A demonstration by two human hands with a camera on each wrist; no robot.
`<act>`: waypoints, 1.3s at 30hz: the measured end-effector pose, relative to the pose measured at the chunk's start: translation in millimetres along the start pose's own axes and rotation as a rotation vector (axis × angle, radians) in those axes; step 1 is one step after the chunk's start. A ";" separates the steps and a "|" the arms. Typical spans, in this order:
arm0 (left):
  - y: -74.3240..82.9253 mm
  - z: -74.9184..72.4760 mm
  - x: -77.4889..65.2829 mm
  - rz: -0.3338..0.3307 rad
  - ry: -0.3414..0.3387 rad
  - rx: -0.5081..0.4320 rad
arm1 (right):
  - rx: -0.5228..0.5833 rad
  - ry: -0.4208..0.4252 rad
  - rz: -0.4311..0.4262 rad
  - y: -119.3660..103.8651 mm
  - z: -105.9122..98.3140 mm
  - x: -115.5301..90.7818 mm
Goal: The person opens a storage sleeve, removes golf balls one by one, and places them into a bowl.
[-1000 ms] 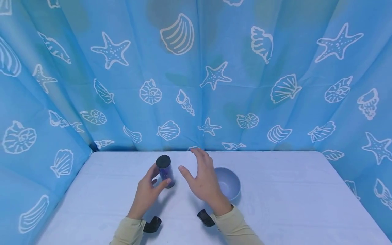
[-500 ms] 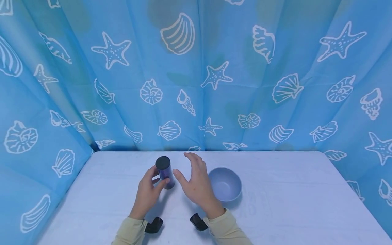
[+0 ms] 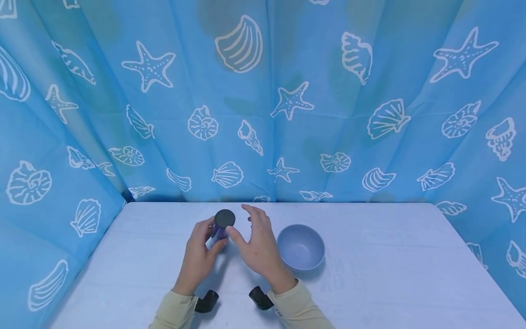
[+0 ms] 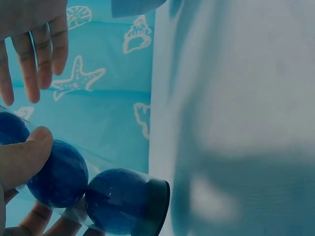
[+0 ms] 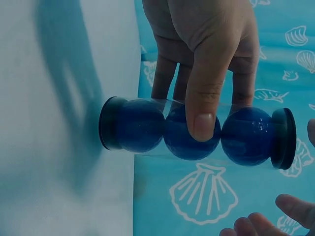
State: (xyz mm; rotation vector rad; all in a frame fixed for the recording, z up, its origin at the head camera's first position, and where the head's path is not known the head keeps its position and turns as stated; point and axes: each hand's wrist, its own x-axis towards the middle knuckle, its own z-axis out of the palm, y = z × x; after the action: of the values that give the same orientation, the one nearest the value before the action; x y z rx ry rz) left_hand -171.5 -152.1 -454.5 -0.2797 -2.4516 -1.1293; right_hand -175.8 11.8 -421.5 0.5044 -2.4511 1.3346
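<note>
Tube [image 3: 220,233]: held near the middle of the tabletop [image 3: 382,274], left of centre, closer to the far edge than to the near part in view; roughly upright, and whether its foot is touching cannot be told.
Balls [image 5: 247,136]: three are seen through the clear wall, stacked in a row.
Caps: the top cap [image 3: 224,219] and the bottom cap [image 5: 112,123] are both seated.
Left hand [image 3: 195,258]: its grip is clamped round the tube, thumb on one side, fingers behind.
Right hand [image 3: 260,250]: its grip is spread apart and nothing is held; the thumb is poised near the top cap, a gap being shown in the right wrist view.
Bowl [image 3: 302,250]: set upright just right of the tabletop's middle, touched by neither hand.
Done: the tube is judged firmly held.
Left: no cap is off, and no ball is out of the tube; how much remains cannot be told.
</note>
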 end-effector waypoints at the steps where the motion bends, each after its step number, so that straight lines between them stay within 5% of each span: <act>1: 1.1 -0.7 0.1 0.004 0.003 0.014 | 0.008 0.001 -0.006 -0.7 0.1 0.4; 13: 11.6 -8.5 1.0 0.037 0.038 0.079 | 0.081 0.018 0.031 -2.5 1.6 -0.3; 23: 12.9 -9.8 -1.0 0.008 -0.004 0.173 | 0.150 0.047 0.019 -3.5 5.5 -2.2; 39: 11.9 -10.7 -2.8 0.070 0.011 0.241 | 0.174 0.073 0.024 -4.4 8.1 -1.1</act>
State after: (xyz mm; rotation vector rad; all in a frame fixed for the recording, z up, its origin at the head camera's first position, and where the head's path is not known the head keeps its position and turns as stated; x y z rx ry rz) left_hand -161.8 -152.5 -441.6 -0.2819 -2.5153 -0.7948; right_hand -173.7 2.8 -423.0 0.4600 -2.3012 1.5571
